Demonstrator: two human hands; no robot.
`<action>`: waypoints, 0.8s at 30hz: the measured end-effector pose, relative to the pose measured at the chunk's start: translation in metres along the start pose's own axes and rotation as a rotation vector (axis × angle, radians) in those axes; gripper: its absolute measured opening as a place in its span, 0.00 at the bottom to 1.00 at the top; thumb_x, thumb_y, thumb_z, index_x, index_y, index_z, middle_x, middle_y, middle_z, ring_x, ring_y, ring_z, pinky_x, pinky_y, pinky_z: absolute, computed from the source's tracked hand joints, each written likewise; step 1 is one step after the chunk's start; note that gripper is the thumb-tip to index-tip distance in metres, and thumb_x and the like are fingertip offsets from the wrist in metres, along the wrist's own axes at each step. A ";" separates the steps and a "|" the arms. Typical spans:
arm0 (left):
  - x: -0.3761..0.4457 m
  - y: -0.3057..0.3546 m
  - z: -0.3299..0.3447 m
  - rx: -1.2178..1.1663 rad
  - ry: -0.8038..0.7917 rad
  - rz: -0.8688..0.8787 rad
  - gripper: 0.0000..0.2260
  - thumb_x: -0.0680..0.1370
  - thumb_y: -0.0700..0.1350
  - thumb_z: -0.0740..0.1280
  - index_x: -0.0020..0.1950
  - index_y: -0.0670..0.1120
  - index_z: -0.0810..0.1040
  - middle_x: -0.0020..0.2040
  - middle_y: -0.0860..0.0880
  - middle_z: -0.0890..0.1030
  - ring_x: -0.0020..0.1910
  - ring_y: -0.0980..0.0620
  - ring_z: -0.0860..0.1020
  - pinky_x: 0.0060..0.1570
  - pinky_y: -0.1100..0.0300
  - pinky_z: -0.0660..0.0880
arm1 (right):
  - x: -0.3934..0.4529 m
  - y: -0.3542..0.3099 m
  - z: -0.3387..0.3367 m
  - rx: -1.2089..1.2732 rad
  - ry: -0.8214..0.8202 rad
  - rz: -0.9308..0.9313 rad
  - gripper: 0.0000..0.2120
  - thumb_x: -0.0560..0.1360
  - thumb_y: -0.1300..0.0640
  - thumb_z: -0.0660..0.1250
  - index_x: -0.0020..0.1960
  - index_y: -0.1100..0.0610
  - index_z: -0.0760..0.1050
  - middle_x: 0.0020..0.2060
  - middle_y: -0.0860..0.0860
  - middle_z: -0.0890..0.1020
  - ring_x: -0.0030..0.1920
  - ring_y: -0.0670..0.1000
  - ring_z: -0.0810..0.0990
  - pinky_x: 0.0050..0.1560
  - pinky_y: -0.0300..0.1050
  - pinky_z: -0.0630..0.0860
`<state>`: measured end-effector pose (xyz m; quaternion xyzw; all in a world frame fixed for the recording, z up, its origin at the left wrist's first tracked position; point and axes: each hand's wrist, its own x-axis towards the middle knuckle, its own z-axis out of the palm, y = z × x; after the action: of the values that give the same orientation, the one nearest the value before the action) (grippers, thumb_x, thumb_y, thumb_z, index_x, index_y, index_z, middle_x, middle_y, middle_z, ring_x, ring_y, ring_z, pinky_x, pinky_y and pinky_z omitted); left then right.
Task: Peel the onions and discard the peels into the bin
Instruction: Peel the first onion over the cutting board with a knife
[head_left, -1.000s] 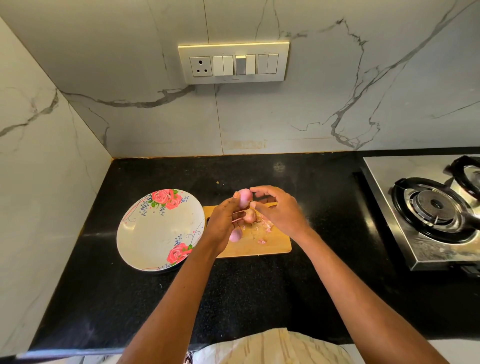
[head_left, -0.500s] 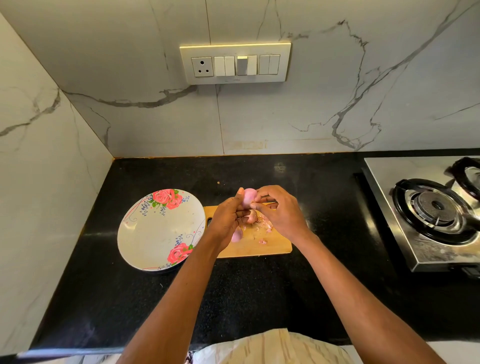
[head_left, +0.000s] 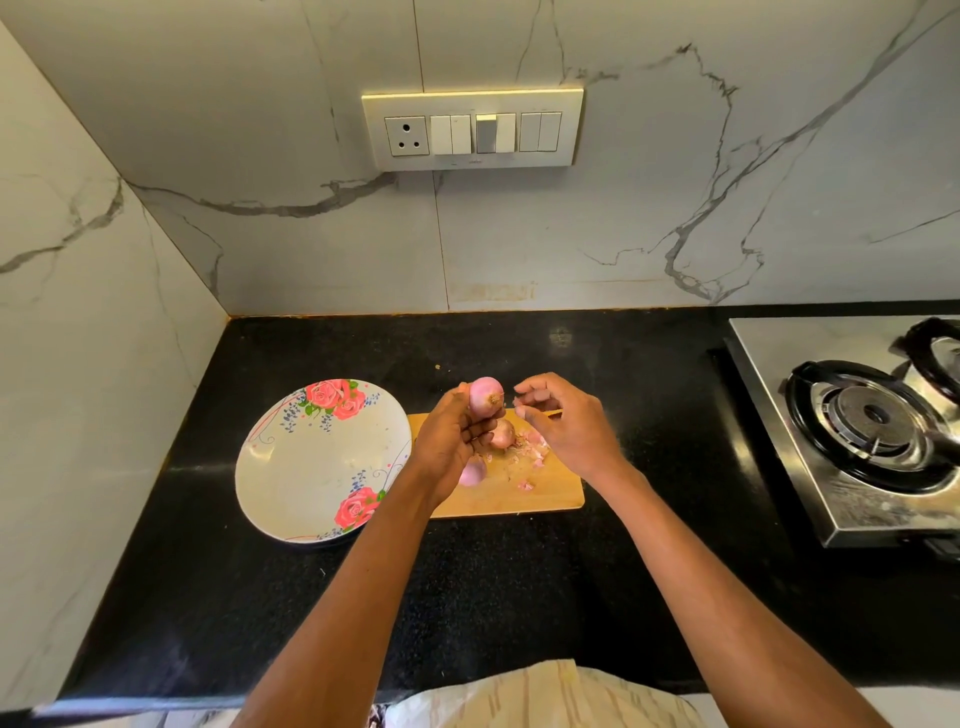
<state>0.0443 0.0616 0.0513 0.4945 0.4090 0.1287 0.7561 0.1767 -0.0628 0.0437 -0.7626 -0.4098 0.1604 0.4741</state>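
Note:
My left hand (head_left: 451, 436) grips a small pink onion (head_left: 485, 396), held up above the wooden cutting board (head_left: 540, 493) with its root end facing right. My right hand (head_left: 566, 421) hovers just right of that onion, fingers curled and apart from it; whether a thin bit of peel is pinched in the fingertips is unclear. A second onion (head_left: 503, 434) sits on the board under my hands. A third onion (head_left: 472, 473) lies at the board's left, partly behind my left wrist. Pink peel scraps (head_left: 535, 448) are scattered on the board. No bin is in sight.
A white plate with rose print (head_left: 311, 467) rests left of the board on the black counter (head_left: 519, 597). A steel gas stove (head_left: 872, 426) stands at the right. Marble walls close the back and left, with a switch panel (head_left: 472, 127) above.
My right hand has pulled a little to the right, off the held onion. The onion's root end is now exposed. My left hand stays in place.

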 end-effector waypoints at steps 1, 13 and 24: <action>0.000 0.000 0.000 0.030 0.000 -0.003 0.12 0.85 0.55 0.58 0.59 0.53 0.78 0.57 0.44 0.83 0.59 0.44 0.81 0.68 0.45 0.74 | 0.000 0.000 0.000 -0.010 -0.003 0.003 0.13 0.77 0.58 0.74 0.60 0.47 0.79 0.52 0.39 0.82 0.53 0.36 0.80 0.50 0.29 0.77; 0.002 0.007 0.005 0.257 -0.115 0.069 0.24 0.81 0.66 0.55 0.66 0.52 0.76 0.61 0.50 0.81 0.58 0.50 0.81 0.56 0.56 0.78 | -0.001 -0.012 0.003 0.023 -0.032 -0.042 0.20 0.75 0.48 0.75 0.66 0.47 0.79 0.58 0.42 0.81 0.57 0.36 0.79 0.52 0.29 0.77; -0.002 0.006 -0.005 0.104 -0.165 0.177 0.15 0.82 0.51 0.64 0.68 0.51 0.78 0.62 0.49 0.83 0.60 0.50 0.83 0.64 0.53 0.78 | 0.002 -0.016 -0.005 0.074 -0.050 -0.018 0.18 0.77 0.49 0.73 0.66 0.47 0.79 0.57 0.44 0.82 0.57 0.37 0.81 0.55 0.32 0.78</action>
<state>0.0411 0.0666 0.0567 0.5761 0.3065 0.1323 0.7461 0.1736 -0.0609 0.0597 -0.7366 -0.4221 0.1902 0.4930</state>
